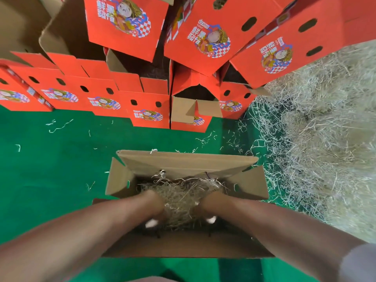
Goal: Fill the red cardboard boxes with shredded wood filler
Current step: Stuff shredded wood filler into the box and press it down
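Green floor (pixel 61 169) spreads under everything, dotted with stray strands (pixel 61 126). Along its far side on my left, red boxes (pixel 67 94) stand in a row with more stacked at a tilt above them, several with flaps up. Straight in front of me sits the open box (pixel 183 161), brown inside, flaps spread.

My left hand (pixel 154 206) is down inside it, against the left side of a wad of filler (pixel 181 198). My right hand (pixel 209 202) is against the wad's other side, so the wad sits between the two. Both sets of fingers are blurred and buried in the strands, so I cannot tell whether they curl round the stuff or press flat.

Off to my right lies the big loose pile (pixel 325 129) of the same shredded wood, near the box.

I judge the filler light, springy and tangled. It should squash under my palms, puff back, and shed strands. It is best taken as a bundle from both sides or scooped from beneath, not pinched at the top.
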